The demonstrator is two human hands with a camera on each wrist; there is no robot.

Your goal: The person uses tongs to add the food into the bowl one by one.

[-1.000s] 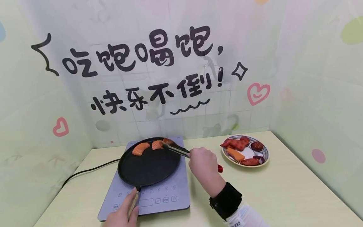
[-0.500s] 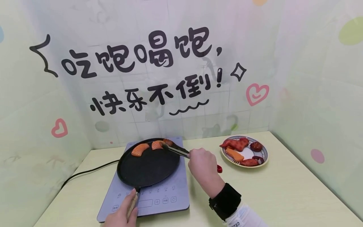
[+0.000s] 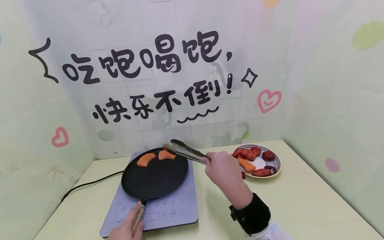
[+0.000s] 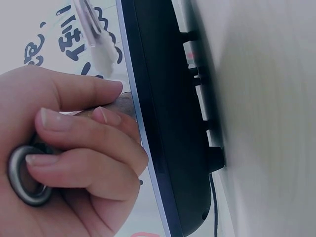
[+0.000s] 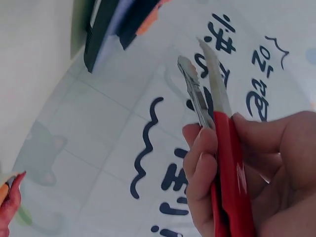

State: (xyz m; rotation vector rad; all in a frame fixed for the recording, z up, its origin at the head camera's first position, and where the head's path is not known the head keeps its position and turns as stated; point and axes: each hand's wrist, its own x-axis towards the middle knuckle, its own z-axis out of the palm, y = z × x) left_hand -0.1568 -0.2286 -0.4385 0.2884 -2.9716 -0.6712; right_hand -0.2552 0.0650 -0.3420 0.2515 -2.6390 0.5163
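Note:
In the head view my left hand (image 3: pixel 127 225) grips the wooden handle (image 3: pixel 138 216) of a black flat frying pan (image 3: pixel 153 180). A metal ring (image 4: pixel 14 173) at the handle's end shows in the left wrist view. Two orange salmon slices, a left one (image 3: pixel 146 160) and a right one (image 3: pixel 166 155), lie near the pan's far rim. My right hand (image 3: pixel 226 171) holds red-handled metal tongs (image 3: pixel 187 154). Their tips are parted, above the pan's far right rim, and nothing is between them in the right wrist view (image 5: pixel 217 74).
Beneath the pan is a bluish induction cooker (image 3: pixel 180 208), with a black cord (image 3: pixel 93 181) running left. To the right, a patterned plate (image 3: pixel 260 163) carries several foods, among them an orange slice (image 3: pixel 246 164) and a red piece shaped like a chicken wing (image 3: pixel 250 153). A printed curtain (image 3: pixel 195 130) stands behind.
My right hand has moved right, and the tongs have lifted away from the right salmon slice, their tips now wider apart. My left hand stays on the pan handle.

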